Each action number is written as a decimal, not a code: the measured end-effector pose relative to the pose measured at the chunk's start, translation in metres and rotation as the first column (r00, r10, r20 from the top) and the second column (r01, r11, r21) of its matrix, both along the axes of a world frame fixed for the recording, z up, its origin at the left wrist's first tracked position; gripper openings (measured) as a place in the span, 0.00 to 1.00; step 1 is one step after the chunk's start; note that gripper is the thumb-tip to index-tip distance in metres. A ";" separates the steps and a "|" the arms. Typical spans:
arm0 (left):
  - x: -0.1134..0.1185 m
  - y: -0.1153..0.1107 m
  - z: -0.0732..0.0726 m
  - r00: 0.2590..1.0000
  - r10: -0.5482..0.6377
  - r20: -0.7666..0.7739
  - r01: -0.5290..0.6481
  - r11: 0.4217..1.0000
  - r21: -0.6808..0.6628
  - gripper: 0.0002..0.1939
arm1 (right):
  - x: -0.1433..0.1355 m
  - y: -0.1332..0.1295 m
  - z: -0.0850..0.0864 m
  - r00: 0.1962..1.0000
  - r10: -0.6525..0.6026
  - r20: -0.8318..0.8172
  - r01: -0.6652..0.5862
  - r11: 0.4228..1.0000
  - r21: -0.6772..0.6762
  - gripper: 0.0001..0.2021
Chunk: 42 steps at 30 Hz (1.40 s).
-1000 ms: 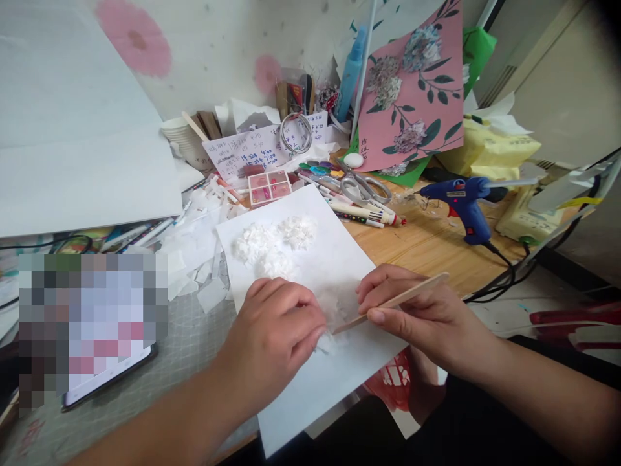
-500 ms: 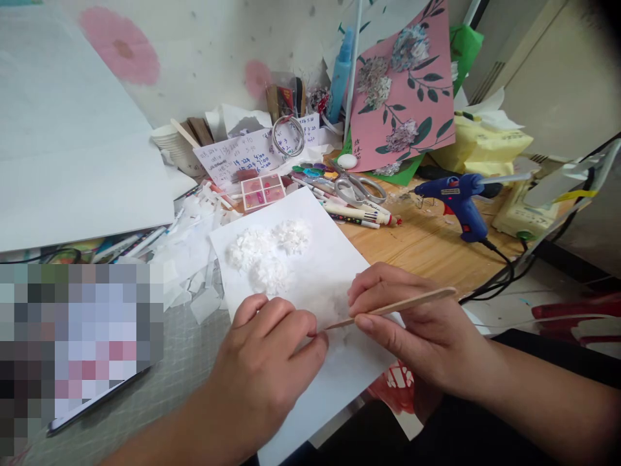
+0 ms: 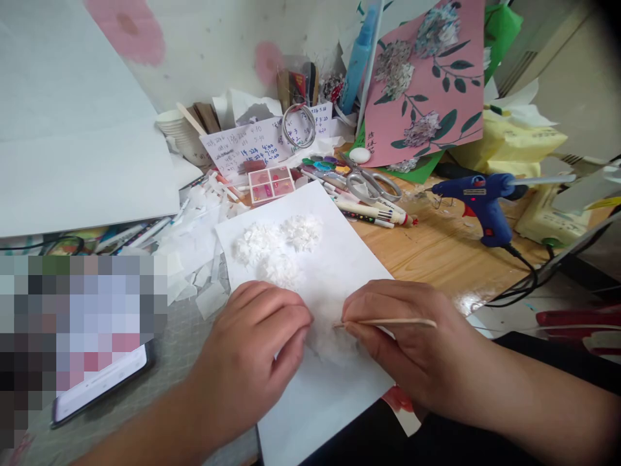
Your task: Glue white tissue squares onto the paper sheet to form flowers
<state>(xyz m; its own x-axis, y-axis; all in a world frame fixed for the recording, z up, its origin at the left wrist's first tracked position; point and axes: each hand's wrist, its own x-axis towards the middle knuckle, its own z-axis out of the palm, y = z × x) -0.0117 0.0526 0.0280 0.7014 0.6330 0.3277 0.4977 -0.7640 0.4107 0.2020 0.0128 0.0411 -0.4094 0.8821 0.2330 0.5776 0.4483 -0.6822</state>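
My right hand (image 3: 407, 340) pinches a flat wooden craft stick (image 3: 402, 321), holding it nearly level with its tip pointing left. Under that tip lies a greyish, blurred patch (image 3: 334, 323) on a white sheet of paper (image 3: 310, 408). At the left of the patch is my left hand (image 3: 257, 343), fingers curled and thumb drawn in; whatever its fingertips hold, if anything, is hidden. Beyond my left hand, white ruffled flower-like clusters (image 3: 259, 243) sit on the sheet's upper part. The nearest cluster is partly covered by my fingers.
A blue glue gun (image 3: 480, 204) stands at right on the wooden table. Scissors (image 3: 371, 184), markers (image 3: 376, 210) and a small palette (image 3: 272, 186) lie behind the sheet. A pink flower picture (image 3: 427, 77) leans at the back. At left, a phone (image 3: 101, 388) rests on a grey mat (image 3: 189, 362).
My left hand has drawn back leftward, away from the stick's tip. The stick has turned from slanting upward to nearly level. My view has shifted slightly, so the background sits further right.
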 end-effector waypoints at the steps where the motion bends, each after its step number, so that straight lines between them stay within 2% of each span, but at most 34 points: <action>1: -0.001 0.001 -0.001 1.000 0.010 0.010 -0.010 1.000 -0.004 0.08 | -0.002 0.000 0.001 1.000 0.006 0.023 -0.006 1.000 0.009 0.08; 4: -0.001 0.002 -0.003 1.000 0.015 0.018 -0.015 1.000 -0.016 0.09 | -0.006 0.001 0.002 0.999 0.027 0.043 -0.029 0.999 0.029 0.08; 7: 0.000 0.001 -0.003 1.000 -0.029 -0.009 0.029 0.999 -0.019 0.09 | -0.004 0.004 -0.003 0.999 0.036 0.022 -0.036 0.999 0.022 0.07; 11: 0.001 -0.002 -0.004 0.995 -0.064 -0.071 0.059 0.996 -0.068 0.04 | 0.007 0.009 -0.011 0.994 -0.036 -0.103 0.025 0.993 -0.113 0.07; 14: 0.002 -0.004 -0.006 0.990 -0.048 -0.129 0.037 0.995 -0.089 0.09 | 0.015 0.009 -0.015 0.974 -0.047 -0.223 -0.004 0.975 -0.223 0.10; 16: 0.003 -0.005 -0.007 0.987 -0.041 -0.157 0.029 0.996 -0.081 0.09 | 0.016 0.008 -0.015 0.967 -0.039 -0.254 -0.022 0.972 -0.234 0.10; 20: 0.004 -0.005 -0.006 0.981 -0.032 -0.189 0.023 0.998 -0.053 0.08 | 0.012 0.002 -0.011 0.985 -0.010 -0.170 -0.018 0.986 -0.163 0.10; 27: 0.005 -0.003 -0.004 0.974 -0.037 -0.223 0.019 0.996 -0.083 0.07 | -0.001 -0.007 -0.002 0.990 0.137 0.045 -0.139 0.989 0.056 0.07; 29: 0.005 -0.003 -0.004 0.973 -0.039 -0.227 0.017 0.995 -0.097 0.08 | -0.001 -0.007 -0.005 0.988 0.156 0.015 -0.156 0.987 0.045 0.07; 34: 0.004 -0.003 -0.006 0.972 -0.035 -0.232 0.009 0.994 -0.111 0.08 | 0.016 0.001 -0.017 0.976 0.029 -0.216 -0.047 0.996 -0.079 0.08; 38: 0.003 -0.004 -0.007 0.979 -0.030 -0.201 0.006 0.993 -0.116 0.08 | 0.025 0.000 -0.022 0.962 -0.038 -0.270 0.004 0.992 -0.127 0.08; 42: 0.003 -0.003 -0.008 0.981 -0.028 -0.191 0.006 0.993 -0.119 0.08 | 0.022 -0.006 -0.024 0.962 -0.044 -0.271 0.006 0.990 -0.140 0.08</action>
<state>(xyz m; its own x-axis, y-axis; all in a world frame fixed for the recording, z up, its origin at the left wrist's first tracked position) -0.0092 0.0496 0.0203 0.7549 0.6465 0.1103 0.5634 -0.7253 0.3956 0.2237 0.0072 0.0172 -0.3245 0.9225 0.2092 0.3709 0.3275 -0.8690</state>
